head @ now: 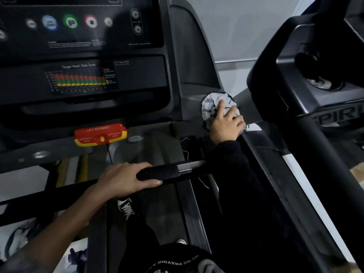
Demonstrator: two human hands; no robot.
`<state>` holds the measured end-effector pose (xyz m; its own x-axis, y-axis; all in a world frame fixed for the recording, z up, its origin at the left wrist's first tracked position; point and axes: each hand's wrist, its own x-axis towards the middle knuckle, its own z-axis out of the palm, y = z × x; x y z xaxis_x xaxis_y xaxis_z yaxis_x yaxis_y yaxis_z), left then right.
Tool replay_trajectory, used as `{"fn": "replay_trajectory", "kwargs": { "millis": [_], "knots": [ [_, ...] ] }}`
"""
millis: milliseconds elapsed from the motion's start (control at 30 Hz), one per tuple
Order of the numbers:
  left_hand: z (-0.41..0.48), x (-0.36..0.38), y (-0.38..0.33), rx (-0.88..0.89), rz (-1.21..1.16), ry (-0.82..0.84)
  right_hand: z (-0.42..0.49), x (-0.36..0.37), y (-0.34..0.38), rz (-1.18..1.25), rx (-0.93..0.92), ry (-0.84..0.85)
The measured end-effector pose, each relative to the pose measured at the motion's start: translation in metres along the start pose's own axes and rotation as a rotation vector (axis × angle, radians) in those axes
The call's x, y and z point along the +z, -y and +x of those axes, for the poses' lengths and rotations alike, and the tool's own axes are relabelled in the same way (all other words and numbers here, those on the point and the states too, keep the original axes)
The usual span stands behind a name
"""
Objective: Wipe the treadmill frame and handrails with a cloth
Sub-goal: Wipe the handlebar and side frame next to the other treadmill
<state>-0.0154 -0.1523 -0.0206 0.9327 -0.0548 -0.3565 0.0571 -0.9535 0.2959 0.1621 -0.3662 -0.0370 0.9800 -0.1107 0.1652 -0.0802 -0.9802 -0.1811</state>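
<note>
The right grip point(226, 119) clutches the cloth point(211, 104), pressing it on the frame point(194, 113) underneath to rub; the left grip point(128, 180) clasps the handrail point(167, 171), probably for balance.

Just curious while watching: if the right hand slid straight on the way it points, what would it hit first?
Probably the console's grey side column, rising just past the cloth that the right hand holds against the frame; depth is hard to judge here.
</note>
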Motion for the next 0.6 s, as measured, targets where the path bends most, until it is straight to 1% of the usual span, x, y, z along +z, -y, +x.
{"fn": "replay_trajectory", "kwargs": {
  "millis": [67,133,200,267,367,400,467,533,600],
  "knots": [
    [0.007,-0.007,-0.001,-0.036,-0.114,0.154,-0.002,0.004,-0.009,-0.009,-0.029,-0.002],
    [0.016,-0.013,-0.011,-0.033,-0.208,0.281,-0.006,0.007,-0.02,-0.004,-0.043,0.009],
    [0.028,-0.012,-0.032,0.012,-0.185,0.319,-0.019,0.003,-0.025,-0.025,-0.028,-0.044],
    [0.044,-0.006,-0.057,0.06,-0.098,0.289,-0.022,0.003,-0.025,-0.059,-0.008,-0.006],
    [0.066,0.003,-0.086,0.113,-0.042,0.236,-0.022,-0.016,-0.019,-0.042,0.054,0.061],
    [0.072,0.007,-0.09,0.121,-0.025,0.211,-0.024,-0.015,-0.022,-0.041,0.032,0.071],
    [0.077,0.014,-0.095,0.125,0.025,0.138,-0.026,-0.003,-0.034,-0.02,-0.065,0.054],
    [0.075,0.019,-0.096,0.128,0.071,0.062,-0.038,-0.001,-0.05,0.014,-0.082,-0.025],
    [0.072,0.021,-0.095,0.137,0.102,0.009,-0.049,-0.002,-0.062,0.034,-0.074,-0.034]
  ]
}}
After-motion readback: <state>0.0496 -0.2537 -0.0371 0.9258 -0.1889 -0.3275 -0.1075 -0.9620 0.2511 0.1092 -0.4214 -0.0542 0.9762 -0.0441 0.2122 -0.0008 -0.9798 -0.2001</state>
